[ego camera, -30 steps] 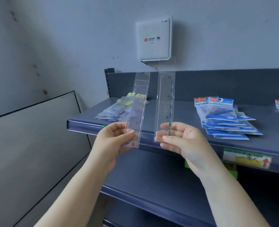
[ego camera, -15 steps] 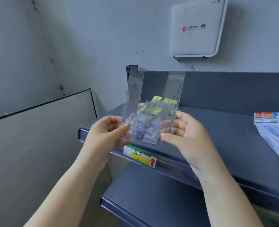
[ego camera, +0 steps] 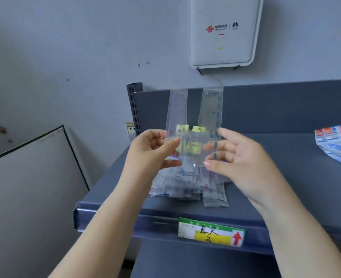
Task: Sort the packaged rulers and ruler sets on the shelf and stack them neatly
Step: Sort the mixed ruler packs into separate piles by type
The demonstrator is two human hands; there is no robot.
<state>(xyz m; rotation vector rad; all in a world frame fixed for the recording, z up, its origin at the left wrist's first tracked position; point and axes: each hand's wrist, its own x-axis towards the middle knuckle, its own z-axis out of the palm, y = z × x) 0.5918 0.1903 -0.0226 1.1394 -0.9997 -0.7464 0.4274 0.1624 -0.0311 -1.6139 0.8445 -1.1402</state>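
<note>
Two upright clear packaged rulers

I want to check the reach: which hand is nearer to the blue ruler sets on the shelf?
Right. The right hand is closer to the blue ruler sets; the left hand is farther left.

Shelf bears ruler packets, blue packs.
</note>
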